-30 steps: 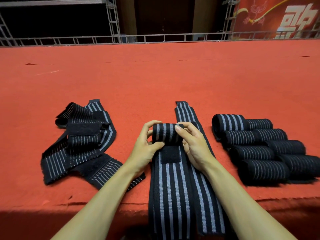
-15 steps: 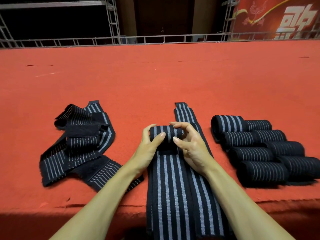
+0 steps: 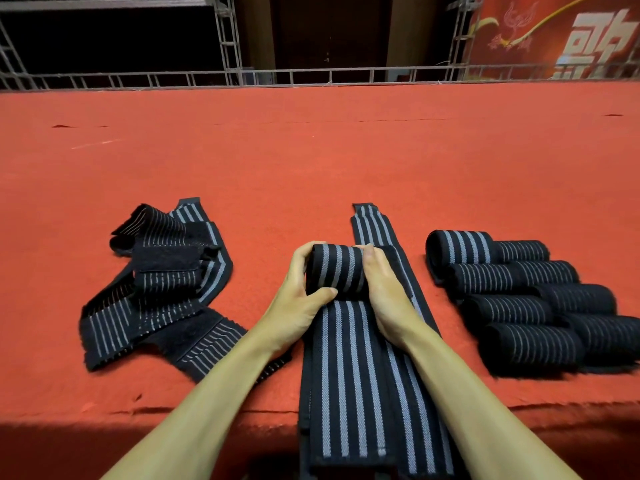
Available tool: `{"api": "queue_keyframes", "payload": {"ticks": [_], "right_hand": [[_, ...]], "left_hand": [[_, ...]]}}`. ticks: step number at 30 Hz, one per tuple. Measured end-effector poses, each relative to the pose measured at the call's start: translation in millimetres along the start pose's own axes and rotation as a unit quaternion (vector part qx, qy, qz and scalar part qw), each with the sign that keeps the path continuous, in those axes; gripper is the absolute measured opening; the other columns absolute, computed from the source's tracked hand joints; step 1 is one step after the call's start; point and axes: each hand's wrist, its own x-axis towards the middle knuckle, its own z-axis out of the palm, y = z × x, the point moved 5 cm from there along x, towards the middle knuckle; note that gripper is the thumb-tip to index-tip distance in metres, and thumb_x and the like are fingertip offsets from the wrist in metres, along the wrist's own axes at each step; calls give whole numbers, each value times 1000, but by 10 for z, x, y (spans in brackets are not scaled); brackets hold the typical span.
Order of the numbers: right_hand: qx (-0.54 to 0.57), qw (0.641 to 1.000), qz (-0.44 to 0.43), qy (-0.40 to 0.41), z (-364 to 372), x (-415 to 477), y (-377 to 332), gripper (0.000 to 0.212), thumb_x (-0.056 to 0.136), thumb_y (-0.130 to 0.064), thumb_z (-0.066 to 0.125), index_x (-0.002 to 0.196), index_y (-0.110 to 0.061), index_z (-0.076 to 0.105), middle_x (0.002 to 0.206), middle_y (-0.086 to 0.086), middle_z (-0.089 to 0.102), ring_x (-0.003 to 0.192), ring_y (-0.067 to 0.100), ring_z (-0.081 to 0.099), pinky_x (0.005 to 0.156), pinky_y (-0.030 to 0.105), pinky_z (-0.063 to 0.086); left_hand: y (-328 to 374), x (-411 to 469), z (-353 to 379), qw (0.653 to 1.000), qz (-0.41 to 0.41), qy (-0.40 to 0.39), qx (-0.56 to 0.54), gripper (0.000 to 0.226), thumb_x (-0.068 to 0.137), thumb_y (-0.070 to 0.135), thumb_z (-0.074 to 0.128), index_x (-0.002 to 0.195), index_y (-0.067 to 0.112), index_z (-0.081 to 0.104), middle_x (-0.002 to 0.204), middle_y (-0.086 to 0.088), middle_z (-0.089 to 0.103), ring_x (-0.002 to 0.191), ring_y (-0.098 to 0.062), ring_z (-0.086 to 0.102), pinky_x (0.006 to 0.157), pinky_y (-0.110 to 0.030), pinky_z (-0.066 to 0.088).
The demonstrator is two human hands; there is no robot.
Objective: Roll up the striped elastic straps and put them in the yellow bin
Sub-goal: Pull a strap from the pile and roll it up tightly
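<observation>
In the head view, a red carpeted surface was seen stretching away from the camera, with its near edge dropping off at the bottom of the frame. A striped strap was laid flat along the middle of it, its loose tail hanging over that near edge. The far end of this strap had been wound into a roll, which was held between both hands.

The left hand was wrapped round the left end of the roll, with the fingers curled over the far side and the thumb pressed against the near side. The right hand was closed on the right end, its fingertips hooked over the top; its thumb was hidden.

A second flat strap was laid partly under the first and just to its right, its far end reaching beyond the roll.

To the left, well apart from the hands, a loose heap of unrolled straps was spread on the carpet. To the right, a cluster of finished rolled straps was packed side by side, touching one another.

At the back, a metal truss railing was seen along the far edge, and a red banner was hung in the upper right corner.
</observation>
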Motion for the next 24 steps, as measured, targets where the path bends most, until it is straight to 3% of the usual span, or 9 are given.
{"api": "queue_keyframes", "payload": {"ticks": [4, 7, 9, 11, 15, 17, 22, 24], "right_hand": [[-25, 1000, -10, 16, -17, -5, -35, 62, 75, -88, 31, 100, -37, 56, 97, -11, 67, 101, 11, 62, 101, 47, 45], [4, 1000, -15, 18, -33, -9, -60, 37, 92, -64, 40, 101, -33, 57, 92, -13, 65, 96, 8, 62, 99, 44, 46], [13, 1000, -14, -3, -20, -33, -67, 28, 100, -50, 39, 109, -28, 53, 95, -12, 63, 95, 6, 60, 97, 37, 47], [28, 999, -6, -27, 8, -46, -49, 26, 102, -43, 37, 115, -24, 49, 101, -8, 63, 97, 6, 60, 93, 31, 46], [139, 989, 17, -57, 34, -41, -30, 22, 104, -24, 39, 122, -15, 47, 104, 4, 66, 93, 10, 66, 88, 31, 52], [160, 984, 14, -76, 29, -48, -36, 24, 103, -18, 39, 127, -15, 46, 107, 7, 66, 93, 13, 66, 84, 28, 53], [168, 980, -15, -106, 73, -112, -106, 33, 99, -8, 43, 132, -14, 42, 118, 15, 61, 99, 18, 65, 89, 31, 54], [148, 985, -23, -90, 101, -100, -112, 37, 88, -18, 51, 124, -23, 47, 129, 22, 53, 107, 24, 61, 94, 39, 52]], "left_hand": [[35, -3, 6, 1000, 23, 1, -7, 62, 86, -17, 51, 128, 28, 40, 109, 9, 56, 97, -10, 56, 88, -25, 50], [18, 3, 27, 1000, 23, -9, 2, 67, 86, -11, 54, 129, 39, 39, 120, -2, 54, 102, -13, 56, 91, -27, 48], [-5, 8, 41, 999, 11, -21, 22, 68, 81, 3, 61, 128, 44, 35, 125, -9, 51, 108, -12, 55, 92, -23, 46], [-12, 9, 51, 999, -13, -30, 15, 65, 78, 20, 68, 127, 45, 32, 126, -5, 52, 111, -6, 56, 91, -20, 46], [-64, 31, 35, 995, -73, -8, -61, 63, 73, 60, 64, 127, 41, 37, 132, 0, 54, 118, -9, 58, 102, -33, 45], [-90, 43, 27, 993, -92, -5, -75, 67, 70, 67, 60, 127, 39, 38, 130, 1, 57, 115, -9, 60, 102, -36, 46], [-98, 70, 24, 984, -114, 28, -132, 58, 83, 57, 61, 128, 27, 41, 114, 2, 65, 102, -8, 66, 90, -28, 50], [-96, 73, 9, 977, -119, 35, -171, 61, 79, 52, 64, 127, 21, 43, 109, 0, 69, 101, -12, 67, 88, -30, 51]]}}
